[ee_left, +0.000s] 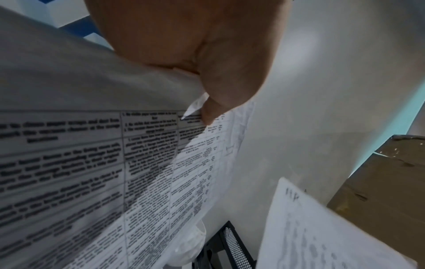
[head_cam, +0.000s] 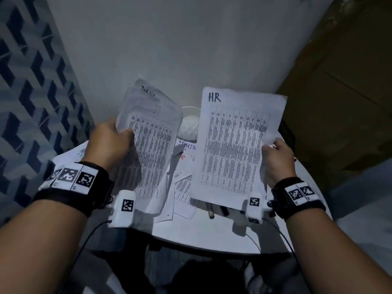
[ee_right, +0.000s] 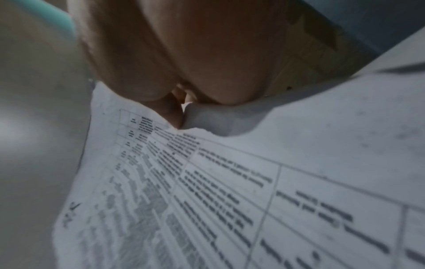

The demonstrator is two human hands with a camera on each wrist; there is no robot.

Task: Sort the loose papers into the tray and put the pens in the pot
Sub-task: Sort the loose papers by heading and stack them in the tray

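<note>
each hand, left hand (head_cam: 110, 143) and right hand (head_cam: 276, 159), grips one sheet.

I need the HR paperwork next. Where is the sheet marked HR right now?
In the head view the HR sheet is right of centre, held up over the table by the right hand gripping its right edge.

Two printed table sheets are held up: a curled sheet (head_cam: 148, 145) at left, a flat sheet headed "HR" (head_cam: 235, 145) at right; more loose papers (head_cam: 182, 187) lie beneath.
</note>
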